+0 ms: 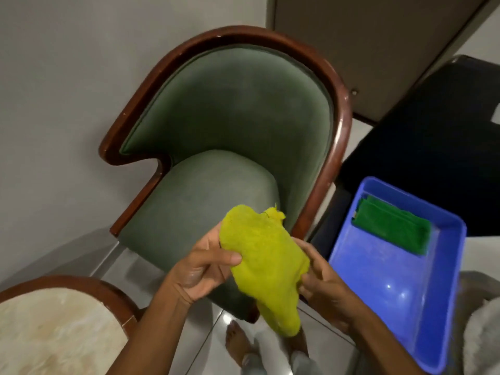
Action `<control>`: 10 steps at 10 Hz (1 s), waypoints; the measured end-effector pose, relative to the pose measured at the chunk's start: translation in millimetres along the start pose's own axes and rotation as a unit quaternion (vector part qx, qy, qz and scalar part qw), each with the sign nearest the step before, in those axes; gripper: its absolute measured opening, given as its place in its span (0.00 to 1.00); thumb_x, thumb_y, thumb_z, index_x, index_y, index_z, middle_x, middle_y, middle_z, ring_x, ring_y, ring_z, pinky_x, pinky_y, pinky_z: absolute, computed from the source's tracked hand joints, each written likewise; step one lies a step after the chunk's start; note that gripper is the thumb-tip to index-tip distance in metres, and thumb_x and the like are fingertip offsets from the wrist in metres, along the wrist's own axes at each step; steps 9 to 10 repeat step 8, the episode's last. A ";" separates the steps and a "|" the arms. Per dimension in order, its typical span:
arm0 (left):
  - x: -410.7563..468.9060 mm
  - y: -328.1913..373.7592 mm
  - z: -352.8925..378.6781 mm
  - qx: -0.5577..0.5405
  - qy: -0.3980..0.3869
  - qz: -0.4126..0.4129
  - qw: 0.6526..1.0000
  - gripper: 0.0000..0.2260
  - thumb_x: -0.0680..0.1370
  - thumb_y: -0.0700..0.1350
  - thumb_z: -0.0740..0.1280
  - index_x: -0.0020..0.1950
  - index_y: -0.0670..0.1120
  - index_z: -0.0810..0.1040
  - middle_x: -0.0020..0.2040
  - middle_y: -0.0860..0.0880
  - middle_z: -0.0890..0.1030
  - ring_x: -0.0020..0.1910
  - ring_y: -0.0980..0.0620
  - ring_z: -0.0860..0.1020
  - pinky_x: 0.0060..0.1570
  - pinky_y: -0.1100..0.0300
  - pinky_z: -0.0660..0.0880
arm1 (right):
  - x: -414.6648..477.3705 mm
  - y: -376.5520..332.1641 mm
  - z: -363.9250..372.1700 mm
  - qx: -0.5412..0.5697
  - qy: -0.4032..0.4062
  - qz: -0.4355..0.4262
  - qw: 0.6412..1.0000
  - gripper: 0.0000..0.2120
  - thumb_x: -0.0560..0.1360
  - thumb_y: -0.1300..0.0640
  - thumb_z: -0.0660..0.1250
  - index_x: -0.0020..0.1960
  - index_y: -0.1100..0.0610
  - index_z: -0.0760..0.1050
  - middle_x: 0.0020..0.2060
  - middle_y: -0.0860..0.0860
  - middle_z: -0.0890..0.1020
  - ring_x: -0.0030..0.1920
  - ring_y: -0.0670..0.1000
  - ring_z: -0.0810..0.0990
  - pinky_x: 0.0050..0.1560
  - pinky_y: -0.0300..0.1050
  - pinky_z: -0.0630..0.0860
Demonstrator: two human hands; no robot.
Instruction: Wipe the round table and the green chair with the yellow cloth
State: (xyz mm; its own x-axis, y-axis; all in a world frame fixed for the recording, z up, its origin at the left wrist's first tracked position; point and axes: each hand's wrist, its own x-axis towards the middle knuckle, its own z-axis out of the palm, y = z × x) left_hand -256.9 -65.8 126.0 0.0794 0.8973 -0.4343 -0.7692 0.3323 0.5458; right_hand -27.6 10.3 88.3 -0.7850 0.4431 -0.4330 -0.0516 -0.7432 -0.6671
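Note:
The yellow cloth [266, 262] hangs bunched in the air in front of the green chair [230, 120], held by both hands. My left hand [200, 269] pinches its upper left edge with thumb on top. My right hand [322, 280] grips its right side from behind. The chair has green velvet padding and a dark wooden frame, and stands against the wall. The round table [54, 328], pale marble top with a brown wooden rim, shows at the bottom left.
A blue plastic tray [400, 299] at the right holds a folded green cloth [392, 226]. A dark piece of furniture [433, 125] stands behind it. My bare feet [238, 345] stand on pale floor tiles below the cloth.

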 end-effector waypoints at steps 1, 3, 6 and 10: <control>14.9 -23.2 53.4 0.019 -0.098 -0.008 0.995 0.35 0.62 0.26 0.64 0.64 0.52 0.80 0.59 0.45 0.85 0.56 0.44 0.83 0.53 0.50 0.82 | -46.1 -5.4 -28.3 0.060 -0.002 -0.139 0.988 0.27 0.79 0.49 0.62 0.74 0.62 0.64 0.69 0.61 0.73 0.71 0.60 0.70 0.73 0.57 0.65; 69.4 -90.6 104.9 0.198 -0.073 -0.080 0.974 0.25 0.69 0.28 0.71 0.62 0.46 0.81 0.59 0.45 0.85 0.57 0.47 0.83 0.51 0.57 0.81 | -115.7 -19.9 -114.1 0.153 0.212 -0.001 0.965 0.24 0.52 0.50 0.85 0.45 0.60 0.87 0.42 0.59 0.88 0.41 0.54 0.87 0.39 0.48 0.85; 141.6 -226.9 123.5 0.396 0.109 -0.093 0.907 0.16 0.71 0.29 0.71 0.58 0.32 0.78 0.49 0.39 0.82 0.44 0.46 0.80 0.41 0.57 0.82 | -152.7 -11.0 -217.4 0.045 0.387 0.020 0.921 0.14 0.76 0.49 0.66 0.56 0.55 0.82 0.60 0.61 0.82 0.51 0.59 0.85 0.47 0.54 0.84; 151.3 -247.3 103.3 0.653 0.160 -0.078 0.737 0.18 0.74 0.49 0.73 0.60 0.42 0.80 0.59 0.38 0.79 0.56 0.43 0.78 0.61 0.47 0.74 | -143.4 27.4 -233.8 -0.358 0.509 0.186 0.760 0.33 0.71 0.61 0.74 0.71 0.60 0.62 0.61 0.65 0.75 0.57 0.64 0.78 0.52 0.52 0.76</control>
